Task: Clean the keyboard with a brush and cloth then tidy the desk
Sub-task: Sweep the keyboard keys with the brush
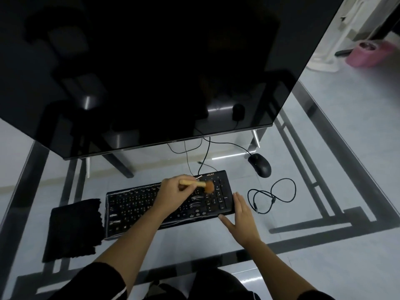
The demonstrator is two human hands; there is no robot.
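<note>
On the glass table (pixel 303 213), under the dark monitor (pixel 151 72), lies the black keyboard (pixel 134 208), the black cloth (pixel 73 228) just beside its left end. The right hand (pixel 242 215), fingers straight, steadies the right edge. The left hand (pixel 171 195) grips the brush (pixel 200 184), bristles on the number pad. I judge this the brushing step; next, the other keys need sweeping.

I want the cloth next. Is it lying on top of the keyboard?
No, the cloth lies flat on the desk, beside the left end of the keyboard.
</note>
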